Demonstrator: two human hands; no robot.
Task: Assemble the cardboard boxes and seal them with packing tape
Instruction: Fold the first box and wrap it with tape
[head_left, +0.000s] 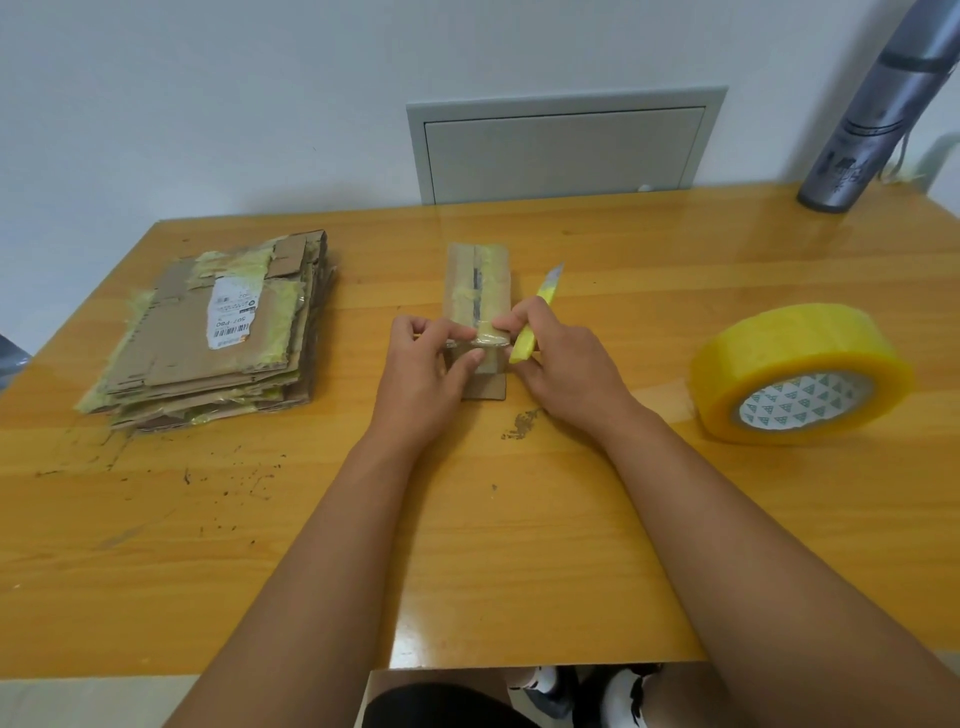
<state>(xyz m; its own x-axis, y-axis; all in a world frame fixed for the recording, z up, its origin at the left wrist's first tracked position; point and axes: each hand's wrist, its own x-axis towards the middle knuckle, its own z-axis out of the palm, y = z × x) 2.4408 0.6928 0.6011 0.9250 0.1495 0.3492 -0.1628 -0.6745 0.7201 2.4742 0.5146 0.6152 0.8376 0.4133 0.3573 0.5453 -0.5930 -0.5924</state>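
Note:
A small narrow cardboard box (478, 283) stands in the middle of the wooden table (519, 519), with old yellowish tape along its top seam. A strip of clear tape (480, 341) is stretched across its near end. My left hand (426, 374) pinches the strip's left end against the box. My right hand (561, 364) presses the right end while holding a yellow utility knife (537, 317), blade pointing away. A big roll of yellow packing tape (800, 374) lies on the table to the right.
A stack of flattened cardboard boxes (218, 332) with old tape and a white label lies at the left. A grey cylinder (878, 104) leans at the back right corner. A grey wall panel (563, 145) is behind the table.

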